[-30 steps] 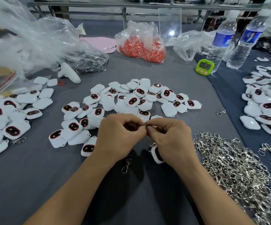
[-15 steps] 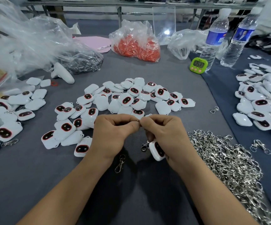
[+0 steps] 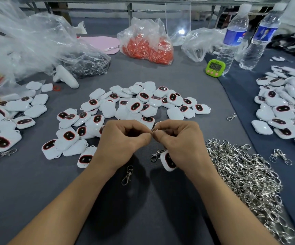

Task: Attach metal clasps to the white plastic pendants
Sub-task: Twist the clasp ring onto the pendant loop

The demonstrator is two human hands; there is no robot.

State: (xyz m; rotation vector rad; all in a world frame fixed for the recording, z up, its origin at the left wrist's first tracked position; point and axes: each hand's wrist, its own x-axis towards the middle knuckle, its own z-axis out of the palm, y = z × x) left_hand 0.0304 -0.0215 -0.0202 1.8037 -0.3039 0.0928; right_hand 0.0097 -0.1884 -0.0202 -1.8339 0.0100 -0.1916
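Pinching a metal ring (image 3: 155, 130), both hands (image 3: 123, 139) (image 3: 180, 138) touch fingertips.

Left hand (image 3: 123, 140) and right hand (image 3: 180, 138) meet at centre, fingers curled, thumbs and forefingers pinching a small ring (image 3: 154, 130). Forearms bare, angled inward.

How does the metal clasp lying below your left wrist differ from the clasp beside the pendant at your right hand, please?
The lone clasp lies flat on the grey cloth, untouched; the second clasp sits against the white pendant gripped under the right hand. The lone clasp joins nothing; the second clasp seems linked to that pendant, though the joint is hidden. Both are silver snap hooks.
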